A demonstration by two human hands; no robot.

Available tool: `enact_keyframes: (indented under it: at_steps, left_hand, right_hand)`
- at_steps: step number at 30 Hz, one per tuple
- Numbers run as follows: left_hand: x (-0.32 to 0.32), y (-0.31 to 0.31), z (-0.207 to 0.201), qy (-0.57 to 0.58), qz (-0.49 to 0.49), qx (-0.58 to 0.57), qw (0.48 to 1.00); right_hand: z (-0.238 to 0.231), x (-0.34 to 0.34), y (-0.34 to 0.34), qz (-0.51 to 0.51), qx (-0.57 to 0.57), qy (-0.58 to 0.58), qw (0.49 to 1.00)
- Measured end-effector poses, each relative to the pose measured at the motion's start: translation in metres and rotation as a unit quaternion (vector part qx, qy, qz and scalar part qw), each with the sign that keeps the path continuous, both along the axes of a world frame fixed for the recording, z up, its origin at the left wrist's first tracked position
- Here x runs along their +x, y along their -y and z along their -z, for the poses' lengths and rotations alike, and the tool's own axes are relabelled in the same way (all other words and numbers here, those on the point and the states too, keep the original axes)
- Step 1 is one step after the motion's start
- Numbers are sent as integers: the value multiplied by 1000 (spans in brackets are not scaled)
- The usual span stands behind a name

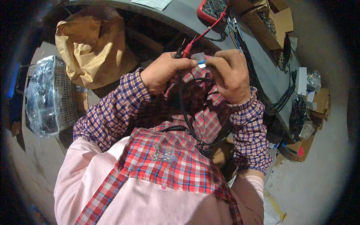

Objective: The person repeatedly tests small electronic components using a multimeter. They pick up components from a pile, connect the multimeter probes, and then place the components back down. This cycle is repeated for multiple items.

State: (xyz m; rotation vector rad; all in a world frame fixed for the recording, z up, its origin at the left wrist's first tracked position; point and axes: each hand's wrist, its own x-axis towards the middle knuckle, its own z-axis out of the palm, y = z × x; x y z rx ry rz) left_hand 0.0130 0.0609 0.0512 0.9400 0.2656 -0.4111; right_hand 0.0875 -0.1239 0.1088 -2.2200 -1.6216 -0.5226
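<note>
In front of my chest my left hand [162, 71] is closed, its thumb stretched toward my right hand. A black test probe [179, 51] and a red test probe [188, 50] stick up beside its fingers, metal tips pointing away from me. My right hand [231, 77] pinches a short blue wire [201, 62] between thumb and forefinger. A small white piece [202, 65] sits at the wire, and a greyish translucent flap [198, 57] shows behind it. Both hands meet at this wire. My left fingers' undersides are hidden, so how they hold the probes is partly unseen.
A red lead [210, 28] runs up past a red-edged dark case [212, 9] on the grey table [170, 12]. Black cable bundles [258, 86] hang over the table's right side. Left are a brown paper bag [90, 48] and a plastic-draped crate [65, 93]; cardboard boxes [283, 24] stand right.
</note>
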Motion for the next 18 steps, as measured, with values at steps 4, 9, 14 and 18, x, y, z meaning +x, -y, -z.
enact_keyframes:
  at_steps: [4, 9, 14, 18]
  left_hand:
    - [0, 1, 3, 13, -15, -6, 1000]
    - [4, 1, 16, 27, -11, 3, 1000]
    - [3, 2, 13, 31, -17, 20, 999]
    - [2, 0, 9, 31, -12, 21, 999]
  right_hand:
    - [-4, 0, -9, 1, 4, -25, 1000]
    - [-6, 0, -16, 29, -28, -11, 999]
    - [-5, 1, -18, 41, -43, 15, 998]
    - [-4, 1, -18, 43, -35, 13, 998]
